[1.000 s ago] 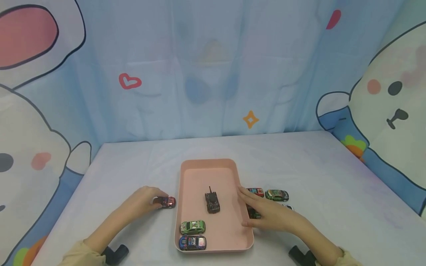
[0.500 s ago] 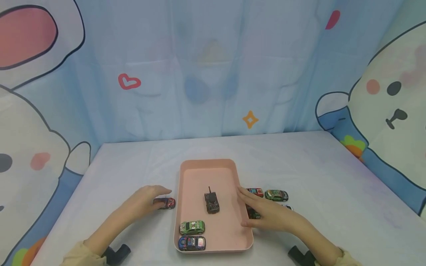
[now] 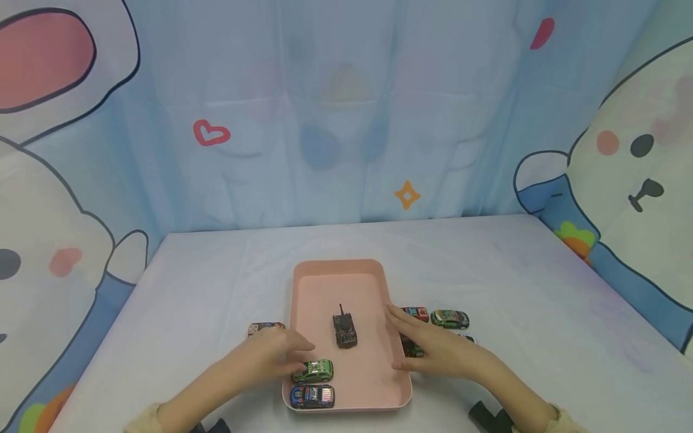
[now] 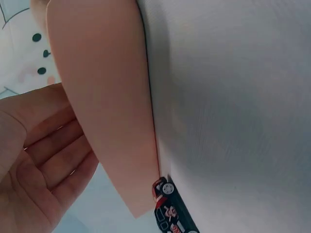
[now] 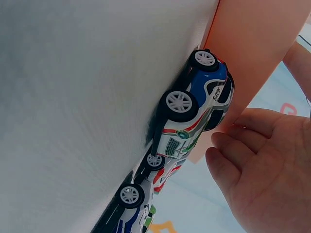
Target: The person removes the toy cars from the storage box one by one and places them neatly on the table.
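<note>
While the green toy car [image 3: 318, 371] sits inside the pink tray [image 3: 373, 373], close to its near left corner, the left hand [image 3: 262, 362] hangs over the tray's left edge, with its thumb in front of the car's left end. Its fingers are loose and stand apart from the thumb, so it does not seem to grip the car; I cannot tell if the thumb touches it. The hand probably comes in over the top because the tray wall is in the way lower down.

Just beside the green one, nearer the person, lies a blue toy car [image 3: 312, 397]. Both lie longways across the tray, maybe so they fit neatly side by side. A toy tank [image 3: 344, 329] sits farther back, near the middle, its gun pointing away from the person.

Over on the other side, the right hand [image 3: 441, 350] holds nothing; its straight fingers rest on the tray's right edge, likely to stop it sliding.

Outside the tray, a brownish car [image 3: 265, 328] peeks out behind the left hand. Past the right hand are a red car [image 3: 417, 313] and a patterned car [image 3: 450, 318], all on a white cloth [image 3: 227, 264] before a blue curtain [image 3: 346, 180]
</note>
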`<move>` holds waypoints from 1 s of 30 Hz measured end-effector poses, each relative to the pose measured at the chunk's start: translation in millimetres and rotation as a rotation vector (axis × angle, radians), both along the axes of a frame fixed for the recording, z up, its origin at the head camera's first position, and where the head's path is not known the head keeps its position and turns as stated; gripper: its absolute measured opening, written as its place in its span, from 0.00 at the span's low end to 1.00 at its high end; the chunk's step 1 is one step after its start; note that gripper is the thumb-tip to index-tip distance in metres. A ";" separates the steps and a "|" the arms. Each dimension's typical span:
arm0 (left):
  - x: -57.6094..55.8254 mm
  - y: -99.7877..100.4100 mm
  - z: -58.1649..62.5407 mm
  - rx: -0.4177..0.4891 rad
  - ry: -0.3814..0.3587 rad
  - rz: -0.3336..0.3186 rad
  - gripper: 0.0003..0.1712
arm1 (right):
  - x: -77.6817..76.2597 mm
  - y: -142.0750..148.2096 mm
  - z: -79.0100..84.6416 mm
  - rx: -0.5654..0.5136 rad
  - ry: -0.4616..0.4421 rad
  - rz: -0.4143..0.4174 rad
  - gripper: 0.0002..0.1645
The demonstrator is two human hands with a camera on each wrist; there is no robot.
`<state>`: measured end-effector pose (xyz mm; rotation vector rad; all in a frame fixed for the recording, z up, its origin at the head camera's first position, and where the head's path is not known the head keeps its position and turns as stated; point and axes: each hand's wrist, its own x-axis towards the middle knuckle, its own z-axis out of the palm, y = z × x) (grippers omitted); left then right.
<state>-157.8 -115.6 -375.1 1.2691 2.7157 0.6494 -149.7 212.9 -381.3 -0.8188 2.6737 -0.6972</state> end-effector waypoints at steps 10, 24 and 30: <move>4.0 13.0 -7.6 -0.105 0.091 -0.037 0.18 | 1.0 -0.7 2.2 -0.004 -0.008 0.003 0.53; 8.6 22.3 -10.0 -0.117 0.092 -0.021 0.17 | 0.0 -0.3 0.7 -0.008 -0.013 0.012 0.53; 8.5 25.9 -10.0 -0.090 0.085 -0.028 0.17 | 0.8 -0.9 0.8 -0.003 -0.010 0.003 0.53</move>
